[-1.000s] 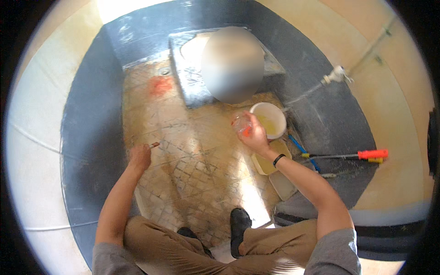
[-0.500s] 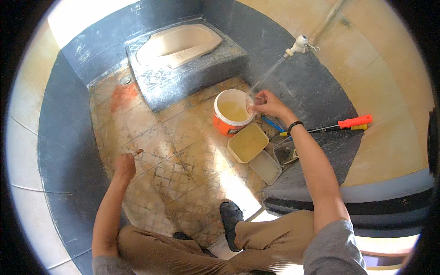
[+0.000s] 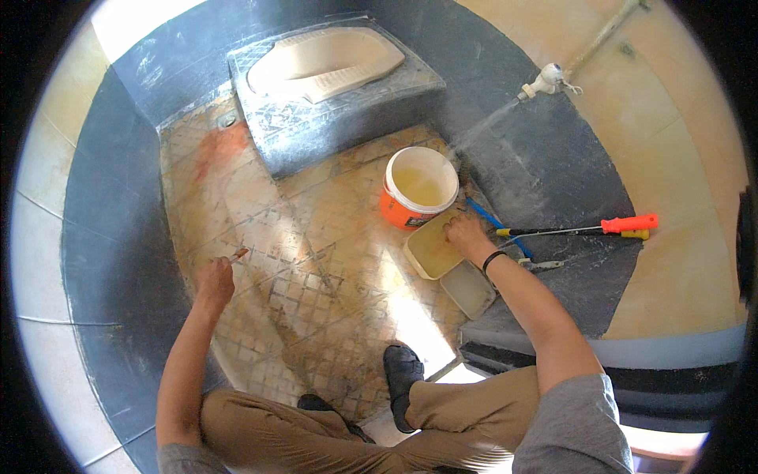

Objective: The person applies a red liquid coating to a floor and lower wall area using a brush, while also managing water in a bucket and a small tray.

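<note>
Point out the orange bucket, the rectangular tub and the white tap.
Orange bucket [image 3: 401,212], head view: orange outer wall.
Rectangular tub [image 3: 418,265], head view: outer wall.
White tap [image 3: 546,81], head view: its body.

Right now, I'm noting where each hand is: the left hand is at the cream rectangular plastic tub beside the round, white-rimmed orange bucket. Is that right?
Not quite. The head view shows the right hand, not the left hand, at the cream rectangular plastic tub; the tub is indeed beside the round, white-rimmed orange bucket.
</note>
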Demonstrator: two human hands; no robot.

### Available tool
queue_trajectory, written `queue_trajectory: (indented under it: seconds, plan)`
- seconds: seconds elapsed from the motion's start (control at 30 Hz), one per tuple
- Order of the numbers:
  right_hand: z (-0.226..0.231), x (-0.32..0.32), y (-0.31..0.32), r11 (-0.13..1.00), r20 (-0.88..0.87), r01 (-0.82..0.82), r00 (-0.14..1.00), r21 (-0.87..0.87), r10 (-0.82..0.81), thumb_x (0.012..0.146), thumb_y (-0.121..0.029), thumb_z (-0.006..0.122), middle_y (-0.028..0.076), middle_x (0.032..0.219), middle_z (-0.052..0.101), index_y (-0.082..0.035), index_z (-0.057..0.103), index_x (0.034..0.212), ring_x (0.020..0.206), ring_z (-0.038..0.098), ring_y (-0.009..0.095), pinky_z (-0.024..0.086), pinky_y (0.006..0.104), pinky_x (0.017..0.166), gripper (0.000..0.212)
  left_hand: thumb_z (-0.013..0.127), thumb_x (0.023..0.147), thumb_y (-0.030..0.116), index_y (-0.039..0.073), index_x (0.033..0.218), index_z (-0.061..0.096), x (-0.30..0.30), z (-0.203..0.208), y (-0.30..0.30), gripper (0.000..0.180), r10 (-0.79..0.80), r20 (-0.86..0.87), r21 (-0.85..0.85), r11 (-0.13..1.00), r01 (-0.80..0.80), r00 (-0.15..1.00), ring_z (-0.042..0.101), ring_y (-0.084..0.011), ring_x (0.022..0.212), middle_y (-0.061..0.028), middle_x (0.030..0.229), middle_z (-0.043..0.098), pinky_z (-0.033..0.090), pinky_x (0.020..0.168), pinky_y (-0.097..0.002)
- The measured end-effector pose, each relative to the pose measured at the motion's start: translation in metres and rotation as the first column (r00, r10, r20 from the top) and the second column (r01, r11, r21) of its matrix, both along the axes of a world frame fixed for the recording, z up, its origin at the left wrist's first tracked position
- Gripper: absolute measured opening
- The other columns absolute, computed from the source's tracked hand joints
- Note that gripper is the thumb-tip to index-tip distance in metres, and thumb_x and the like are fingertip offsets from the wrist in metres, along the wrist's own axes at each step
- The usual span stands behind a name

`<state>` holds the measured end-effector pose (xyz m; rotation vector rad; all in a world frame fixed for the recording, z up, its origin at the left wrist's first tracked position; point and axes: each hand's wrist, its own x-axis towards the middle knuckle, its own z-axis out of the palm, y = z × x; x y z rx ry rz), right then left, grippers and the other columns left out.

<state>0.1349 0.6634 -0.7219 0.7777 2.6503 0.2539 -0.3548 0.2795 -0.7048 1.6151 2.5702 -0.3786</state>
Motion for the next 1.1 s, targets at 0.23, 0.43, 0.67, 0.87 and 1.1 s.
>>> queue_trajectory:
  seconds: [0.23, 0.43, 0.67, 0.87, 1.1]
  plan:
    - [-0.009, -0.009, -0.016, 0.978, -0.053, -0.008, 0.999, -0.206, -0.004, 0.087, -0.019, 0.069, 0.016, 0.108, 0.072, -0.004, 0.069, 0.110, 0.100, 0.071, 0.034, 0.057, 0.0445, 0.084, 0.028, 0.060, 0.089, 0.007, 0.001, 0.101, 0.065, 0.005, -0.019, 0.006, 0.014, -0.048, 0.099, 0.064, 0.997, 0.041, 0.994, 0.069, -0.0366, 0.096, -0.0178, 0.098, 0.071, 0.057, 0.080, -0.0481]
    - [0.021, -0.022, -0.037, 0.849, -0.522, 0.029, 0.777, -0.528, -0.352, 0.080, -0.026, 0.079, 0.017, 0.106, 0.073, -0.002, 0.068, 0.114, 0.101, 0.071, 0.033, 0.056, 0.0429, 0.087, 0.043, 0.056, 0.095, 0.011, 0.005, 0.103, 0.062, 0.040, 0.018, 0.037, 0.012, -0.136, 0.326, 0.277, 0.960, 0.043, 0.936, 0.065, -0.0444, 0.091, -0.0219, 0.094, 0.069, 0.051, 0.078, -0.0557]
    - [0.052, -0.109, -0.094, 0.837, -0.653, -0.141, 0.698, -0.528, -0.294, 0.079, -0.032, 0.080, 0.018, 0.110, 0.071, -0.007, 0.063, 0.119, 0.103, 0.068, 0.038, 0.055, 0.0464, 0.089, 0.050, 0.062, 0.091, 0.009, 0.009, 0.106, 0.062, 0.067, 0.054, 0.051, 0.015, -0.228, 0.261, 0.393, 0.913, 0.112, 0.938, 0.066, -0.0362, 0.090, -0.0138, 0.091, 0.067, 0.053, 0.073, -0.0488]
    - [0.053, -0.190, -0.148, 0.714, -0.617, -0.282, 0.742, -0.641, -0.261, 0.079, -0.028, 0.080, 0.019, 0.117, 0.068, -0.007, 0.057, 0.124, 0.107, 0.067, 0.038, 0.054, 0.0456, 0.091, 0.055, 0.062, 0.093, 0.013, 0.012, 0.115, 0.062, 0.073, 0.085, 0.041, 0.021, -0.272, 0.222, 0.425, 0.891, 0.158, 0.936, 0.067, -0.0345, 0.091, -0.0122, 0.095, 0.067, 0.054, 0.071, -0.0475]
    - [0.058, -0.252, -0.172, 0.671, -0.609, -0.325, 0.756, -0.666, -0.239, 0.077, -0.024, 0.081, 0.018, 0.119, 0.066, -0.006, 0.053, 0.126, 0.112, 0.065, 0.036, 0.053, 0.0438, 0.093, 0.059, 0.061, 0.095, 0.018, 0.011, 0.121, 0.059, 0.061, 0.101, 0.014, 0.026, -0.296, 0.096, 0.365, 0.898, 0.243, 0.950, 0.067, -0.0337, 0.094, -0.0127, 0.098, 0.066, 0.056, 0.072, -0.0450]
